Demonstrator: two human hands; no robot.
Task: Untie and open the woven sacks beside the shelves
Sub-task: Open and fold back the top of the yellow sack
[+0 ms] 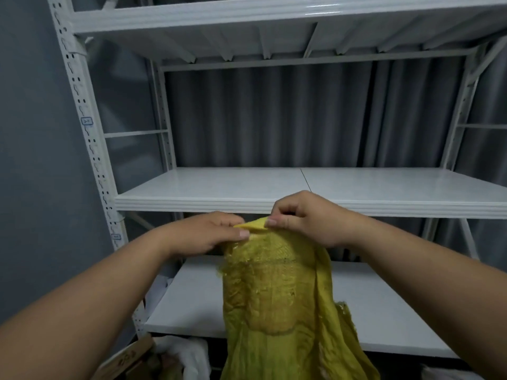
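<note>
A white metal shelving unit (310, 200) stands against a grey curtain (274, 116); in front of it hangs a yellow woven sack (274, 297), held up by its top edge. The left hand (208, 234) and right hand (307, 218) each pinch that folded edge between thumb and curled fingers, close together

- The light is cool, even and fairly dim, with a bluish-grey cast.
- A streak of glare lies on the top shelf beam (315, 9), so the light comes from above.
- Deep shadow fills the gap under the lowest shelf (192, 303) and the bottom corners.
- Wide-angle distortion bends the left upright (82, 105) and tilts the shelf edges outward.
- The picture is soft throughout; the yellow sack (274, 297) shows its weave only vaguely, and the forearms at the lower edge are blurred.
</note>
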